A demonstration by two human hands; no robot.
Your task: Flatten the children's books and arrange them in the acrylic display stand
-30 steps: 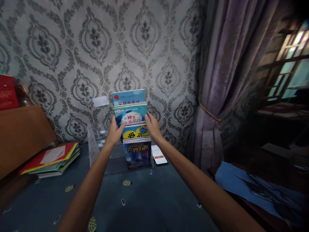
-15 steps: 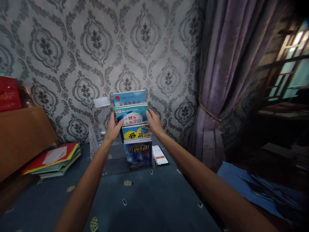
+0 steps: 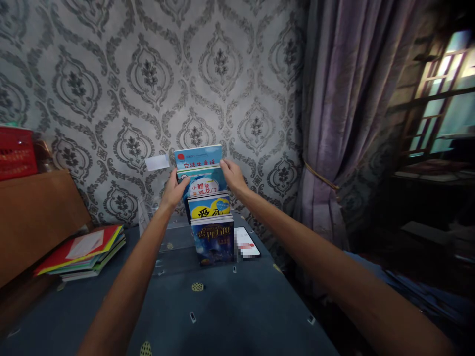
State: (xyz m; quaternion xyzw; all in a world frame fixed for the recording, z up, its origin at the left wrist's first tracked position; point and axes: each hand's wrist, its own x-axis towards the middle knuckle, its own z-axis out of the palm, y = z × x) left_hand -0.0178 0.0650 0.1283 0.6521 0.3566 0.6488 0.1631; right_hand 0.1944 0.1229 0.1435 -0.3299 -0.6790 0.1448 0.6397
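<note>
Books, 4 covers showing, upright in stepped rows on a dark blue table (image 3: 237,321): dark blue book (image 3: 215,242) foremost, then yellow book (image 3: 208,205), teal book (image 3: 206,186) and, rearmost, light blue book (image 3: 200,154). Left hand (image 3: 172,193), 1: thumb over the teal book's front, fingers closed around its left edge. Right hand (image 3: 234,179), 1: fingers slightly bent at the upper right edges of the 2 rear books; whether they pinch either, I cannot tell. Phone (image 3: 244,235), 1: face up, just right of the dark blue book. Pile of papers (image 3: 87,245), 1: well to the left.
</note>
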